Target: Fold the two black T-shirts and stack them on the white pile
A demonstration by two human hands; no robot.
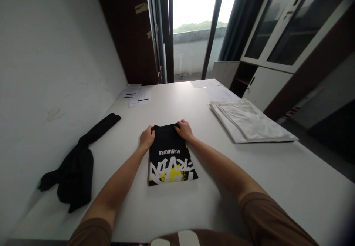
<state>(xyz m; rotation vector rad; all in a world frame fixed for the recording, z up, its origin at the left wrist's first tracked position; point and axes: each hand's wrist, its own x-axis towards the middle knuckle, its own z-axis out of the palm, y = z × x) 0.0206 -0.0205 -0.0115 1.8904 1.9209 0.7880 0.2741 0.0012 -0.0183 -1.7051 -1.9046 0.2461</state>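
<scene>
A black T-shirt (pixel 166 140) with white lettering and yellow patches lies folded into a neat rectangle on the white table (pixel 177 209). Its collar edge points away from me and the print reads upside down from here. At the far left corner, my left hand (pixel 147 137) is closed on the cloth, thumb on top. My right hand (pixel 184 129) pinches the far right corner the same way. The fingertips under or behind the edge are partly hidden.
Crumpled black clothing (pixel 80 164) lies at the left by the wall. Folded white cloth (pixel 249 122) is stacked at the right edge. Paper sheets (pixel 140 96) lie at the far left, more papers (pixel 212 88) at the far right. A white cabinet (pixel 270 87) stands beyond.
</scene>
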